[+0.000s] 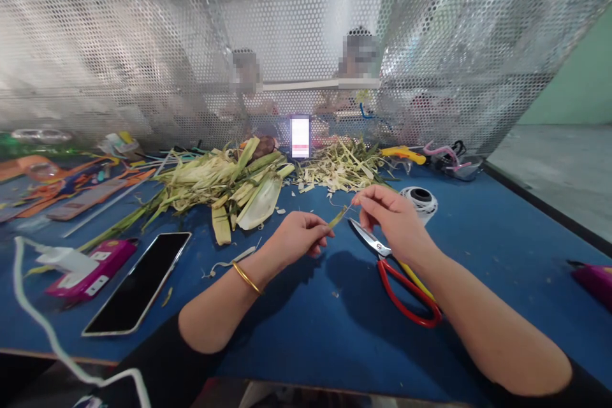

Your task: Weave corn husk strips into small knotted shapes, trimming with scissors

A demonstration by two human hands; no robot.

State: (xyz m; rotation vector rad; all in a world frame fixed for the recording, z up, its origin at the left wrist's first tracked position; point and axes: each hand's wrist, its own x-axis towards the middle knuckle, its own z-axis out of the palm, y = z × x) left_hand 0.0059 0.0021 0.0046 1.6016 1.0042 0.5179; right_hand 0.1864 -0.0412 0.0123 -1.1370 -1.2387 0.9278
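Between the thumb and fingers of my left hand (306, 233), which wears a gold bangle (247, 277) on its wrist, is a short greenish plant strip (337, 217). My right hand (385, 207) is closed in a pinch at the strip's far end, on a thin strand (352, 205) that looks like thread. Below that hand lie scissors (408, 311) with red handle loops, one partly hidden by my forearm. A spool of white thread (423, 202) stands just behind it. Farther back is a heap of pale green husk-like leaves (210, 182).
A smaller pile of shredded strips (342, 166) lies against the perforated metal screen (296, 25), with people behind it. To the left are a phone (138, 287), a purple power strip (102, 268) with a white cable, and orange tools. A yellow-handled tool (404, 154) lies at the back right.
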